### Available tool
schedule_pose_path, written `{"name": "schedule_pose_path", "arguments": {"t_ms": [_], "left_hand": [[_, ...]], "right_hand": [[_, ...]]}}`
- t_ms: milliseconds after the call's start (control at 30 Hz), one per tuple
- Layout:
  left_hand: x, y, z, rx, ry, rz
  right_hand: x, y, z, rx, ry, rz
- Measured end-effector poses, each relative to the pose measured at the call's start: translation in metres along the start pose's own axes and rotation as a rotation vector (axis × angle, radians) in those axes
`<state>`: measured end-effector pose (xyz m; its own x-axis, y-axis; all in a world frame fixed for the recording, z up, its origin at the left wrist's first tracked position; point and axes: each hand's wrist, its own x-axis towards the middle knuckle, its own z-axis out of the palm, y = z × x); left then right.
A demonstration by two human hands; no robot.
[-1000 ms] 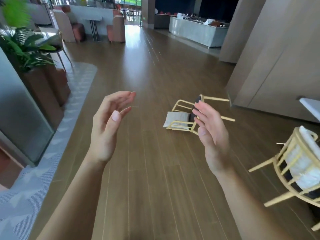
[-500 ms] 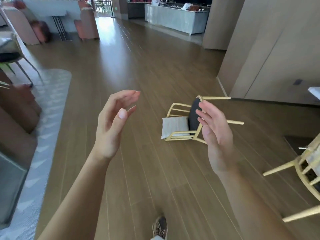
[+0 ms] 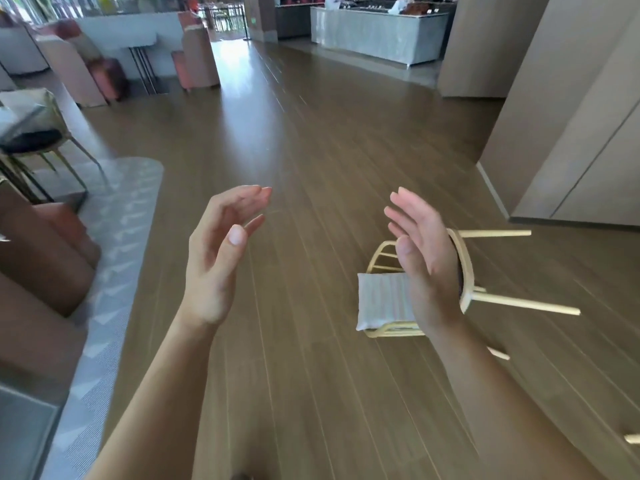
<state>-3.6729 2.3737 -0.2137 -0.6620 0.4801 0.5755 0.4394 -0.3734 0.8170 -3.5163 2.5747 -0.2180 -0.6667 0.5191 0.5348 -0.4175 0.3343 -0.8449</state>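
Note:
A light wooden chair (image 3: 465,271) lies tipped on its side on the wooden floor, its legs pointing right. A grey-white cushion (image 3: 381,301) rests against its back rails. My left hand (image 3: 218,258) is raised in front of me, palm facing right, fingers straight and relaxed, holding nothing. My right hand (image 3: 422,261) is raised opposite it, palm facing left, fingers straight, also holding nothing. It overlaps the chair in the view and hides the seat. Neither hand touches the chair.
A grey patterned rug (image 3: 114,244) and brown planter boxes (image 3: 45,258) line the left side. An upright chair (image 3: 38,140) stands at far left. Tan wall panels (image 3: 571,116) rise on the right. A grey counter (image 3: 377,32) stands far back. Another chair's leg tip (image 3: 632,438) shows at the right edge.
I have come closer to the fallen chair, which now looks larger and lower in view. My right hand now covers its seat. The second chair at right has nearly left the view.

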Motion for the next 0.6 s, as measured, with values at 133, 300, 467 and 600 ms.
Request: {"name": "schedule_pose_path", "arguments": {"t_ms": [133,300,467,600], "left_hand": [[0.069,-0.071,-0.036,-0.016,-0.002,-0.005],[0.19,-0.149,-0.086,-0.05,-0.057,-0.003],[0.317,-0.212,-0.096,-0.103,-0.212,0.019],[0.394,-0.268,-0.063,-0.184,-0.369,0.017]], "right_hand": [[0.067,0.062,0.033,-0.035,0.009,0.005],[0.168,0.125,0.074,-0.131,0.088,0.0],[0.255,0.174,0.09,-0.207,0.237,-0.026],[0.292,0.207,0.075,-0.254,0.382,0.002]]}}
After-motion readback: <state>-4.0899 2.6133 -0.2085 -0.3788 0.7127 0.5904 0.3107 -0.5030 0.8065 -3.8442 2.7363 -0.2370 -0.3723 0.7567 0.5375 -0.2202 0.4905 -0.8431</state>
